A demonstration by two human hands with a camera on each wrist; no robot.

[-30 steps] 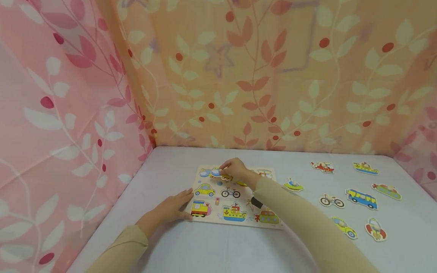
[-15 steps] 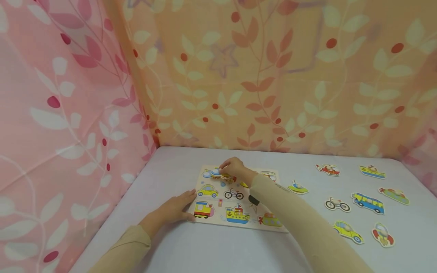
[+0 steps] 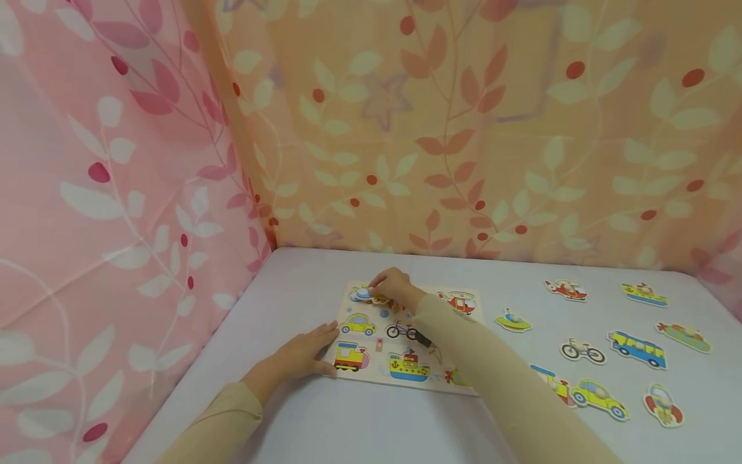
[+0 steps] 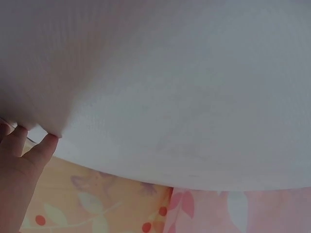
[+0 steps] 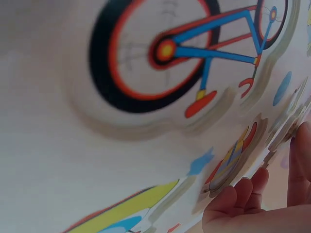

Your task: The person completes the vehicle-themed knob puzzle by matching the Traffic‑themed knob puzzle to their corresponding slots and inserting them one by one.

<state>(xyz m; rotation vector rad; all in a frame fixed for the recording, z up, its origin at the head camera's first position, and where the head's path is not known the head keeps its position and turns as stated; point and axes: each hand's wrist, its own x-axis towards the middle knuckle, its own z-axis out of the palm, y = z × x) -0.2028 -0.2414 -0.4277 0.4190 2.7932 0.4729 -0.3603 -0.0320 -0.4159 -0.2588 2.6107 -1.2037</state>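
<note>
Pale vehicle-printed puzzle board (image 3: 379,369), lying flat, blue-yellow piece (image 3: 363,294) held at far left corner

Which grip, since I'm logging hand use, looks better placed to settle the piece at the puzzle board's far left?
Likely the right grip: it pinches the piece over the board. The left grip rests at the board's left edge, holding no piece, so may suit steadying it.
</note>
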